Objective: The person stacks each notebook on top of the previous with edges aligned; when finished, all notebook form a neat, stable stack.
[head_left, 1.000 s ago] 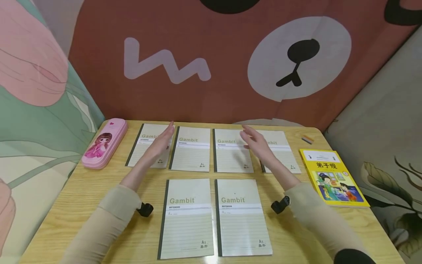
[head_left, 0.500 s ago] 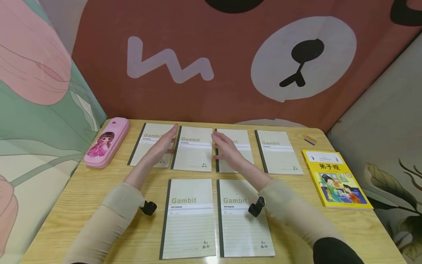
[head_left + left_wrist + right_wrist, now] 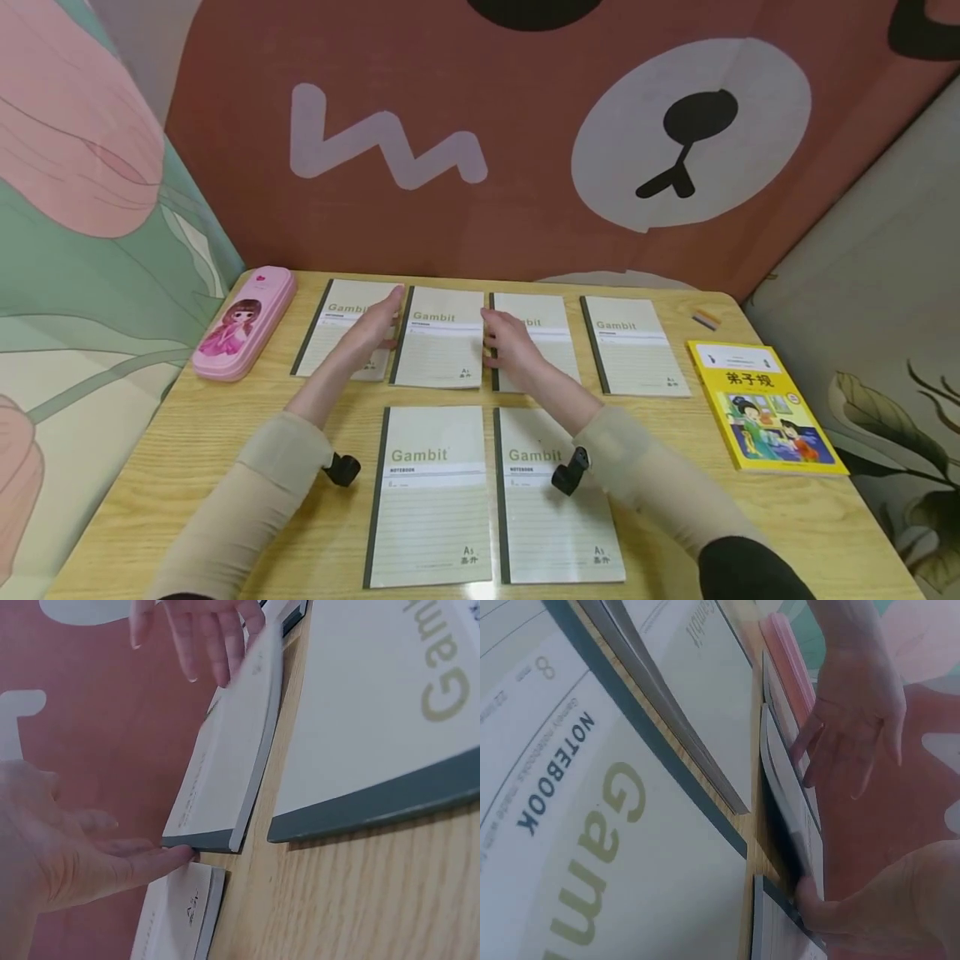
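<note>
Several pale Gambit notebooks with dark spines lie on the wooden table. Between my two hands is the second notebook [image 3: 438, 337] of the back row. My left hand [image 3: 367, 333] stands at its spine side, over the leftmost notebook [image 3: 318, 342]; in the left wrist view a finger touches the spine. On the other side, my right hand [image 3: 513, 346] touches the right edge with its fingers extended, above the third notebook [image 3: 551, 354]. In the right wrist view the second notebook's pages [image 3: 784, 780] look bowed, with shadow beneath. The fingers' undersides are partly hidden.
Two notebooks lie in front, a left one [image 3: 427, 517] and a right one [image 3: 558, 525]. A fourth back-row notebook [image 3: 637, 358] lies right. Around them are a pink pencil case [image 3: 246, 325], a yellow book [image 3: 765, 408] and small coloured sticks [image 3: 707, 318].
My right hand has moved left from between the third and fourth notebooks to the second notebook's right edge. My left hand stays by its spine. The second notebook now bows slightly.
</note>
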Available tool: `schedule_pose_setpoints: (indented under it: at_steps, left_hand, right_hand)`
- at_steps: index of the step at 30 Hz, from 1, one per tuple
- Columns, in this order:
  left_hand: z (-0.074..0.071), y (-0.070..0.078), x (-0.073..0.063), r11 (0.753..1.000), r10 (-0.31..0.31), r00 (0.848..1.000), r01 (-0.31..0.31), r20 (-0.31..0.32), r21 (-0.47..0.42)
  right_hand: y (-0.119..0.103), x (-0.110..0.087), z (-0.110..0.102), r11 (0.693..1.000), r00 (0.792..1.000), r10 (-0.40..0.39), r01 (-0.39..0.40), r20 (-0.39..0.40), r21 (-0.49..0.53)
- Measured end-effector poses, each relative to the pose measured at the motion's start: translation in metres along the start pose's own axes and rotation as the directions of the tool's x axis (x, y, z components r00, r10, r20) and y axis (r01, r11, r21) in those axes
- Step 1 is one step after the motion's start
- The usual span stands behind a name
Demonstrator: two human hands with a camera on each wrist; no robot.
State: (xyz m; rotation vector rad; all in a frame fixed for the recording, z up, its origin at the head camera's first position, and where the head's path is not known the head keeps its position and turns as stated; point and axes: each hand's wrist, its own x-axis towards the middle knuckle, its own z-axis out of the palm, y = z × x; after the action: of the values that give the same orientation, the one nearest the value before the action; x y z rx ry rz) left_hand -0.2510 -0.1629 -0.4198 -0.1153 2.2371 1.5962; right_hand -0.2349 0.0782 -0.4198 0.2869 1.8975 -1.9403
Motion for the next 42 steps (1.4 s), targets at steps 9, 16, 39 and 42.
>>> schedule_pose_setpoints:
  at_steps: [9,16,39,42]
  left_hand:
    - [0.001,-0.010,0.007,0.968,-0.104,0.993,0.089,-0.053,-0.235]
    - [0.010,-0.008,0.008,0.973,0.026,0.998,-0.041,-0.065,-0.229]
    - [0.105,0.028,0.021,0.971,0.071,0.997,-0.065,0.015,-0.232]
    - [0.112,0.029,0.023,0.969,0.083,0.996,-0.074,0.028,-0.238]
  right_hand:
    - [0.009,0.012,-0.006,0.997,1.000,0.022,-0.022,0.003,0.078]
    - [0.007,0.011,-0.021,0.999,1.000,-0.013,0.013,-0.010,0.042]
    - [0.007,0.002,-0.143,0.996,0.997,-0.068,0.066,0.028,0.065]
    - [0.009,0.002,-0.152,0.996,0.996,-0.084,0.082,0.034,0.047]
